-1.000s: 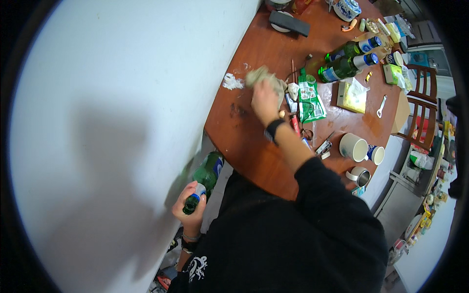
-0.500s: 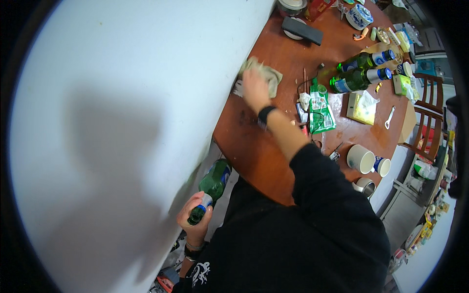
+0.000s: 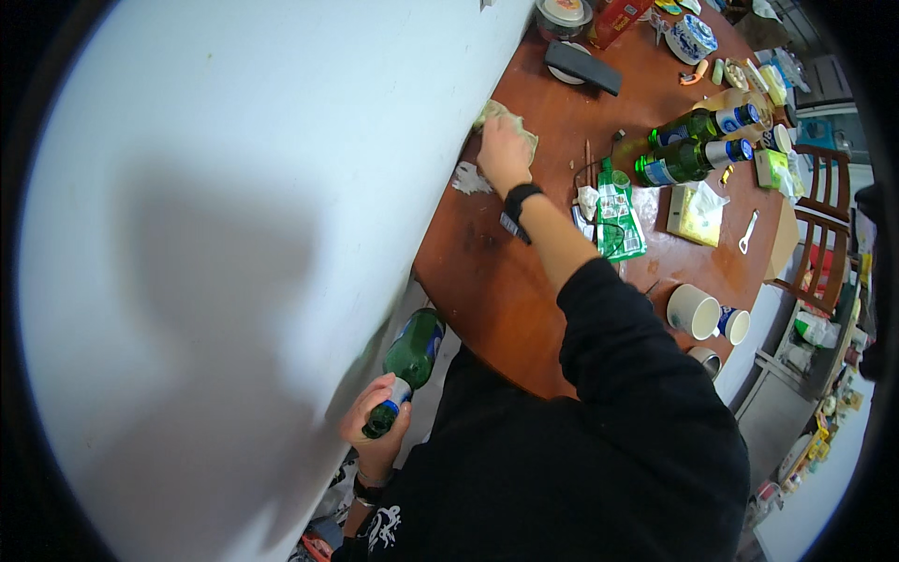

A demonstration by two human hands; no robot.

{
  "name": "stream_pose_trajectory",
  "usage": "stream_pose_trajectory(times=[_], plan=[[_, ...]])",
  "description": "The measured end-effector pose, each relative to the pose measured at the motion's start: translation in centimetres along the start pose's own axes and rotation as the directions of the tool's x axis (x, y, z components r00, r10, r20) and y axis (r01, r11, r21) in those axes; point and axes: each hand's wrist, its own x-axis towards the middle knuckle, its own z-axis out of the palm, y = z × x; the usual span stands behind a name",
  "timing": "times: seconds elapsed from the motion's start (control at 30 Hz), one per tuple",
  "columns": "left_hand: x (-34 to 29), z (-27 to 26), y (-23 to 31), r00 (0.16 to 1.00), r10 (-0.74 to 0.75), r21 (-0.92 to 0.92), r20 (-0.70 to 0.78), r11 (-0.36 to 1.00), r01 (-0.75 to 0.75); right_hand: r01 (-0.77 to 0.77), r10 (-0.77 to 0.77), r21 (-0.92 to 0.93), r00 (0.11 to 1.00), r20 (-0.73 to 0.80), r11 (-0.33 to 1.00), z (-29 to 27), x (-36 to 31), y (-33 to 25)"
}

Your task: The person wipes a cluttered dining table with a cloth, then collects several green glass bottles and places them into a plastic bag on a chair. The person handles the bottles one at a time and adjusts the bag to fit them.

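Note:
My left hand (image 3: 377,423) is closed round the neck of a green glass bottle (image 3: 413,348), held tilted below the table's edge, beside the white wall. Out over the brown wooden table (image 3: 506,309), my right hand (image 3: 506,153) presses on a pale greenish cloth (image 3: 526,139) near the wall side; its fingers are bent over the cloth. A white patch (image 3: 471,178) shows on the tabletop just below that hand. Dark smudges mark the wood nearer to me.
Two green bottles (image 3: 672,165) stand at the right, near a tissue pack (image 3: 695,215). A green pouch (image 3: 618,220) with a cable lies mid-table. Cups (image 3: 693,311) stand at the near right edge. Farther off are a dark flat case (image 3: 582,67) and a lidded bowl (image 3: 564,17).
My right hand has slid the cloth a little away from me along the wall side, uncovering more of the white patch. The left hand still holds the bottle, barely shifted.

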Motion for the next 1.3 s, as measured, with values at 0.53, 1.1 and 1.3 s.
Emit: stream_pose_trajectory(times=[0.53,1.1,1.3], plan=[[-0.8,-1.0,-0.4,0.999,0.027,-0.007,0.027,1.000,-0.026,-0.428,0.410,-0.192,0.903,-0.127,0.883,-4.0,7.0,11.8],[0.1,-0.4,1.1,0.998,-0.013,-0.043,0.068,0.999,0.016,-0.104,0.097,-0.092,0.993,-0.070,0.990,-0.8,5.5,8.3],[-0.4,-0.5,1.3,0.997,-0.036,-0.095,0.073,0.995,0.043,0.119,-0.122,0.025,0.976,0.179,0.993,-1.8,-0.5,2.1]])
